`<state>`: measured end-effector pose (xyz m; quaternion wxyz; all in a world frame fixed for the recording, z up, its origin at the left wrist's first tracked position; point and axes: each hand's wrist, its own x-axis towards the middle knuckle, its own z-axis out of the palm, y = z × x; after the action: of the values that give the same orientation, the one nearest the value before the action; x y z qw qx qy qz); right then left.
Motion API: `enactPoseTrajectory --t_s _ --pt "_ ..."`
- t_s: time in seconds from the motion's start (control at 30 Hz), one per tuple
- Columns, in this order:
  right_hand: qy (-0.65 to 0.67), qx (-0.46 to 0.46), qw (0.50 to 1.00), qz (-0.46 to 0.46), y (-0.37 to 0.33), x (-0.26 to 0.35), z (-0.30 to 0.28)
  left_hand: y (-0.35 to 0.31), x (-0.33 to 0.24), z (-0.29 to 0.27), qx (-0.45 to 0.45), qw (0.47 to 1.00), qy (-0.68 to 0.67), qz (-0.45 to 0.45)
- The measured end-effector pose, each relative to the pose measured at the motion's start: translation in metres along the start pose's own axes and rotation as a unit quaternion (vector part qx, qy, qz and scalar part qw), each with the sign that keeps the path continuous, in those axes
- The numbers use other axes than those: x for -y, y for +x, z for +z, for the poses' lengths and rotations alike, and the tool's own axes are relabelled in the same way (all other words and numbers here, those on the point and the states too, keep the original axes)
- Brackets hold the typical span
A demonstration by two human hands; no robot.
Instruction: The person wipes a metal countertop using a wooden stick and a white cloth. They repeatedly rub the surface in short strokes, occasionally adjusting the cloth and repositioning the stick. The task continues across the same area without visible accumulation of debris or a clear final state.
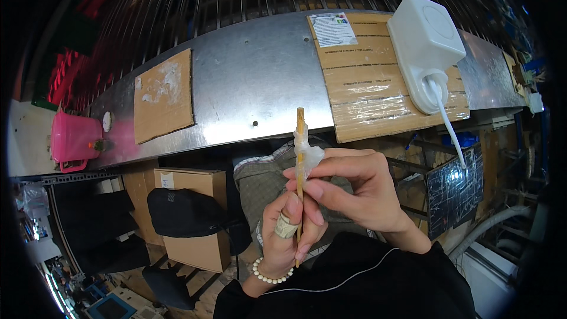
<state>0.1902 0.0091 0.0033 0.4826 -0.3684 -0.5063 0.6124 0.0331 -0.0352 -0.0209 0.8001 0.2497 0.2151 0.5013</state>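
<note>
A thin wooden stick [300, 119] stands nearly upright in front of me, over my lap. My left hand [288, 229], with a pale wrapping around one finger and a beaded bracelet at the wrist, is closed around its lower part. A whitish, translucent, sticky-looking clump [309, 158] clings to the upper part of the stick and bulges to the right. My right hand [363, 189] pinches at the clump's lower edge, with thumb and forefinger beside the stick. Whether those fingertips also touch the wood, I cannot tell.
A metal bench [260, 77] runs across ahead, with dark bars behind it. On it lie a smeared cardboard piece [162, 103] and a larger cardboard sheet [366, 94] under a white boxy device [428, 35] with a cord. A pink tub [74, 139] stands left, above a cardboard box [198, 248].
</note>
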Motion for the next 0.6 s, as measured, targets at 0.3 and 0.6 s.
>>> enactPoseTrajectory --t_s 0.3,0.6 --pt "-0.171 -0.029 0.982 -0.08 -0.0003 0.0042 0.0 -0.0023 -0.0055 0.0073 -0.082 0.981 0.175 -0.009" --pt "-0.126 -0.077 0.989 -0.019 -0.0034 0.0008 0.0059 -0.0061 -0.0036 0.0079 -0.058 0.995 0.059 -0.048"
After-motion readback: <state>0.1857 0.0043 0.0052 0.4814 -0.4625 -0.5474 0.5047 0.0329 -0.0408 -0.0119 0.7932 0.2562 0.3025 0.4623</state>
